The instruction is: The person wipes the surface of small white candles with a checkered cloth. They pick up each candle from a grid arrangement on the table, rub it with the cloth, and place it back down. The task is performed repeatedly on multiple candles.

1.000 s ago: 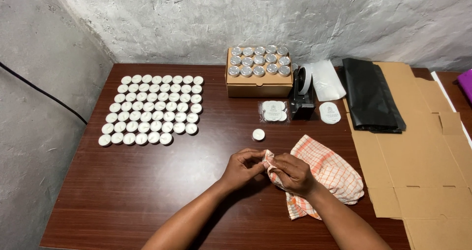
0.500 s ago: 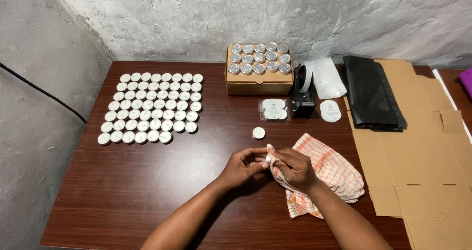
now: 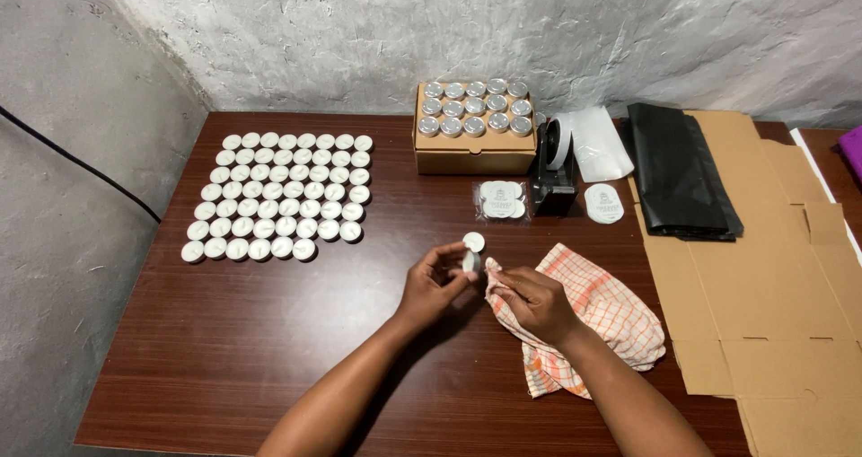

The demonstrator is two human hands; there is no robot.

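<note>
My left hand (image 3: 437, 282) holds a small round white tealight (image 3: 470, 261) on edge between fingers and thumb, above the middle of the brown table (image 3: 269, 349). My right hand (image 3: 536, 300) pinches a corner of an orange-and-white checked cloth (image 3: 602, 318) right beside that tealight. Another single white tealight (image 3: 473, 241) lies flat on the table just beyond my hands.
A grid of several white tealights (image 3: 278, 197) covers the left of the table. A cardboard box of silver-cupped tealights (image 3: 473, 125) stands at the back, with a clear packet of tealights (image 3: 501, 200), a black tape dispenser (image 3: 554, 174), black plastic bags (image 3: 678, 170) and flat cardboard (image 3: 772, 286) to the right.
My hands have parted slightly: the left hand lifted the tealight clear of the cloth, and the right hand drew the cloth corner a little to the right.
</note>
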